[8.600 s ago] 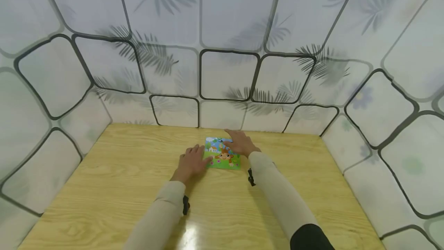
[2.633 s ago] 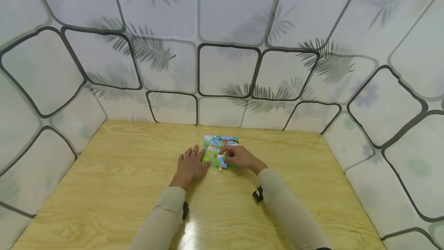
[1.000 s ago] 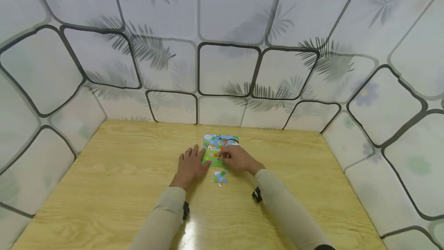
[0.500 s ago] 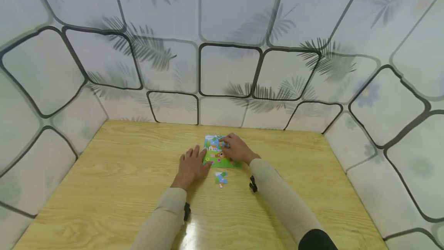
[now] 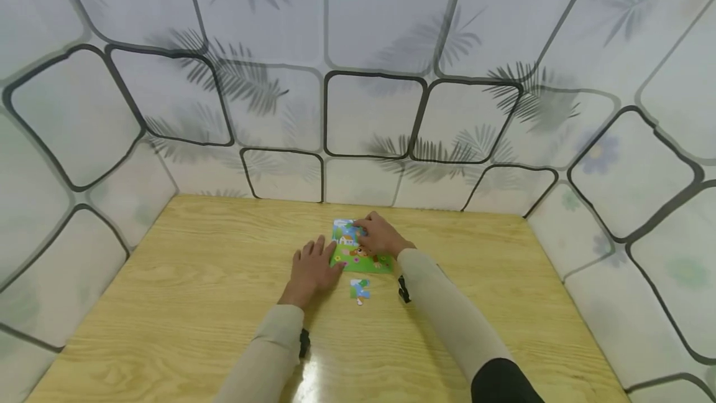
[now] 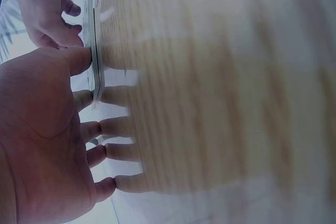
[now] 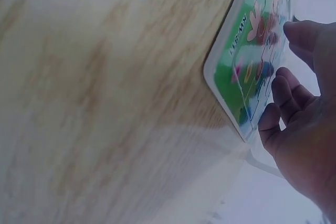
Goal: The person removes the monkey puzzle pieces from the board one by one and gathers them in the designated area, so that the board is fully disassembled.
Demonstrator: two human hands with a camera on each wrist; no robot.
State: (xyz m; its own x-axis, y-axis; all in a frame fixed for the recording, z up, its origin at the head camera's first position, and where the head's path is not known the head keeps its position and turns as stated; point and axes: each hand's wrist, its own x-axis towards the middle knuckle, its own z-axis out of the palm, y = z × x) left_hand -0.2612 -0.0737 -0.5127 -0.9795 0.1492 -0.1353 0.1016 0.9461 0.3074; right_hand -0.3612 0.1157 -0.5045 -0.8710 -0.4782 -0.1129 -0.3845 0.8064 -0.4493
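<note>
A jigsaw board (image 5: 358,265) with a monkey, a small house and grass on it lies flat on the table. My left hand (image 5: 310,271) rests at its left side, fingers spread; in the left wrist view the thumb touches the board's edge (image 6: 96,51). Over the board's upper right part is my right hand (image 5: 383,235), fingers bent down toward the picture. The right wrist view shows its thumb and fingers (image 7: 269,121) apart at the board's surface, with no piece visible between them. One loose jigsaw piece (image 5: 360,291), blue, green and white, lies in front of the board.
The wooden table (image 5: 224,254) reaches back to a patterned fabric wall (image 5: 366,117), with similar walls on both sides. A dark strap piece (image 5: 404,290) hangs at the right cuff, another (image 5: 304,342) at the left.
A jigsaw piece was lifted off the board and put down in front of it. My right hand then moved from the board's middle to its upper right. The left hand stays put.
</note>
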